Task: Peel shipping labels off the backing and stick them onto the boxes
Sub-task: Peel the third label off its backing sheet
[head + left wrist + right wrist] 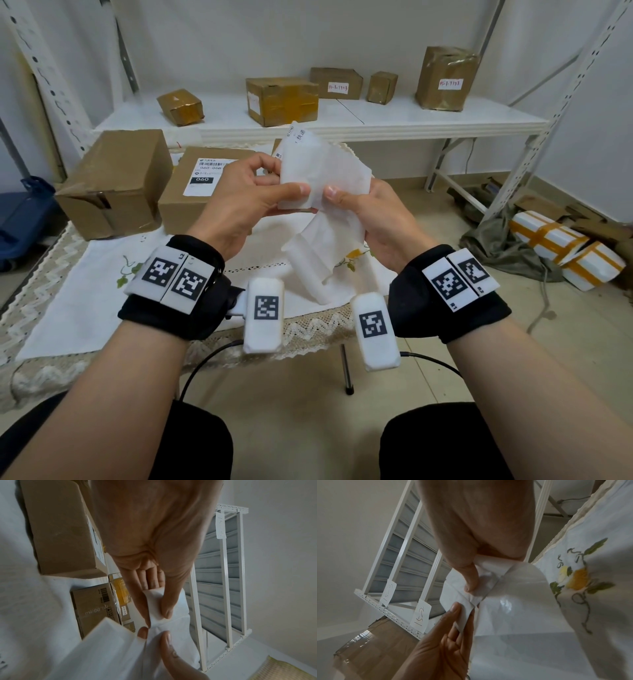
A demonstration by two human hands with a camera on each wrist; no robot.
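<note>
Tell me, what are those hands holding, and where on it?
Both hold a strip of shipping labels: the left hand pinches its lower left corner, the right hand its lower edge just alongside.

The left hand (154, 540) pinched a white label sheet (173, 626) between thumb and fingers; the right hand (173, 660) pinched it too, beside cardboard boxes (60, 527).

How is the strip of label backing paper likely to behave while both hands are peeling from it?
Probably floppy: the backing strip droops and curls below the right hand. Likely slippery, since its surface shines in the right wrist view. Seemingly light: the left hand holds its part by a thumb-and-finger pinch.
</note>
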